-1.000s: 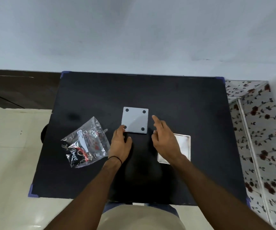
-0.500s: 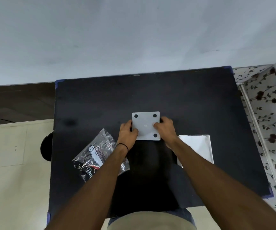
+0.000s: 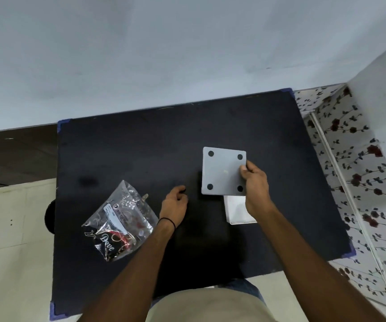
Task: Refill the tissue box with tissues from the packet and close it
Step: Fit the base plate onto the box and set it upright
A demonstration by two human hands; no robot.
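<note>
My right hand point(image 3: 254, 187) grips the right edge of a flat grey square panel point(image 3: 222, 170) with four black dots at its corners, held above the black table point(image 3: 140, 147). Just below the panel, partly hidden by it and by my right wrist, lies a white open tissue box point(image 3: 236, 211). A clear crinkled tissue packet point(image 3: 121, 219) with black and red print rests at the left front of the table. My left hand point(image 3: 175, 204) hovers between the packet and the panel, fingers loosely curled, holding nothing.
The table stands against a pale wall point(image 3: 164, 54). A floral-patterned surface point(image 3: 361, 182) lies to the right, cream floor tiles point(image 3: 13, 228) to the left. A dark round object point(image 3: 49, 216) peeks out beside the table's left edge.
Both hands were on the grey panel; now only my right hand holds it, lifted and shifted right over the white box. My left hand has let go and drawn back.
</note>
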